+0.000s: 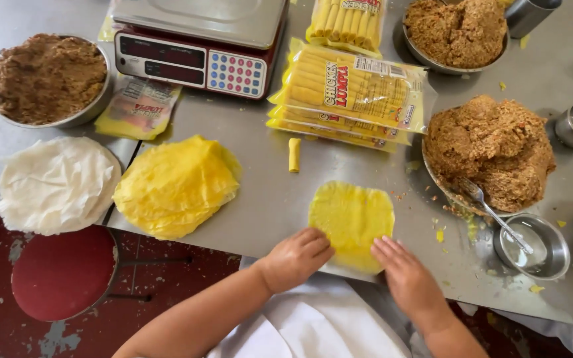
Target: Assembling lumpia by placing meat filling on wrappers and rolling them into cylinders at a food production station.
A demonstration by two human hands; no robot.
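Head view: left hand (298, 255) and right hand (404, 273) press one yellow wrapper (353, 215).

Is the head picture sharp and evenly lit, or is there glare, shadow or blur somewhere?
Head view: soft, even light, mostly sharp; mild glare on the steel table and the small steel bowl; faint shadows under the left hand and right hand at the yellow wrapper; slight wide-angle bending at the edges.
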